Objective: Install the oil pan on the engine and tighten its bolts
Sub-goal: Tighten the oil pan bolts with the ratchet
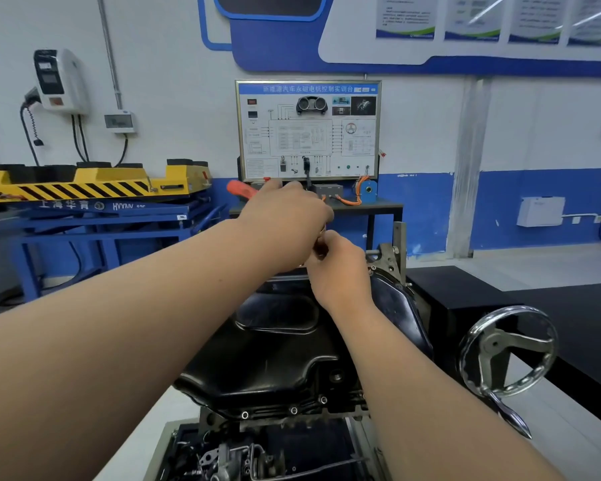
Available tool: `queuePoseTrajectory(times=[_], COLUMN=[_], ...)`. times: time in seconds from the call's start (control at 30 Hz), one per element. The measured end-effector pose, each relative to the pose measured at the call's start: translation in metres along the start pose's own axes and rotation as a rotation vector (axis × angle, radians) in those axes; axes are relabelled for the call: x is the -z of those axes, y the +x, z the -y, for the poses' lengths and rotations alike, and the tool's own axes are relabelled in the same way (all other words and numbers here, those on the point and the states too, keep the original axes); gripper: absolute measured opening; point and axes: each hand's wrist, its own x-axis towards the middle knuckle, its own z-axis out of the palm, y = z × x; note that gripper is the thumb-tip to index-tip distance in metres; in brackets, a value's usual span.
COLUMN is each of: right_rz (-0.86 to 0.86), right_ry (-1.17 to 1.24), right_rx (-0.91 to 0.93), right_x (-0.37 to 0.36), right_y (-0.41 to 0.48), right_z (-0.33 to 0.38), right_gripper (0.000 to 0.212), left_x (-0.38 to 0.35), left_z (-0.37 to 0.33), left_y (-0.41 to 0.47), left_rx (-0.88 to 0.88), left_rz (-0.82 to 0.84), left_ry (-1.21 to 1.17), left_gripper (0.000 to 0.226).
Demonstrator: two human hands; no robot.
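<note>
A black oil pan lies on the upturned engine on a stand in front of me. Three bolts sit in its near flange. Both my hands reach over the pan's far edge. My left hand grips a tool with an orange-red handle that sticks out to the upper left. My right hand pinches a small metal part just under the left hand; what it is stays hidden by the fingers.
A chrome handwheel with a crank juts from the engine stand at the right. Behind the engine stands a training board on a dark table. A yellow and blue lift platform fills the left. A black bench runs along the right.
</note>
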Motion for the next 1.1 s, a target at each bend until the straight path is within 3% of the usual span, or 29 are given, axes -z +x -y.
queuePoseTrajectory(times=[0.07, 0.23, 0.3, 0.37, 0.47, 0.57, 0.63, 0.8, 0.9, 1.0, 1.1], right_rz=[-0.029, 0.0, -0.003, -0.025, -0.019, 0.0, 0.004, 0.058, 0.021, -0.02, -0.01], right_ry=[0.011, -0.126, -0.106, -0.043, -0.014, -0.02, -0.039, -0.223, -0.186, -0.015, -0.007], right_rx=[-0.021, -0.037, -0.04, -0.043, -0.002, 0.015, 0.012, 0.025, -0.023, -0.051, -0.025], right_x=[0.0, 0.003, 0.003, 0.003, 0.0, -0.001, -0.001, -0.002, -0.001, -0.002, -0.004], right_y=[-0.001, 0.0, 0.0, 0.0, -0.001, 0.001, 0.002, 0.006, 0.006, 0.003, 0.003], right_z=[-0.001, 0.0, 0.0, 0.0, 0.001, -0.001, -0.004, -0.005, -0.005, -0.004, -0.003], right_gripper=[0.018, 0.031, 0.031, 0.025, 0.008, 0.003, 0.009, 0.024, 0.019, 0.015, 0.012], left_x=[0.0, 0.001, 0.004, 0.007, 0.008, 0.003, 0.002, 0.0, 0.0, 0.006, 0.007], left_z=[0.001, -0.006, -0.011, -0.01, -0.004, -0.003, -0.001, -0.006, -0.011, -0.005, 0.006], left_y=[-0.003, -0.006, -0.006, -0.002, -0.002, -0.002, -0.003, -0.006, -0.001, 0.002, 0.001], left_rx=[0.036, 0.166, 0.168, 0.091, 0.005, -0.036, 0.004, 0.159, 0.164, 0.109, 0.08], left_rz=[-0.018, 0.014, 0.036, 0.064, 0.076, -0.005, -0.028, -0.062, -0.03, 0.013, 0.042], left_ry=[-0.033, -0.076, -0.094, -0.034, 0.05, 0.065, 0.025, -0.055, -0.064, -0.022, 0.068], left_gripper=[0.017, 0.044, 0.036, 0.009, 0.03, 0.026, 0.014, 0.05, 0.04, 0.012, 0.03])
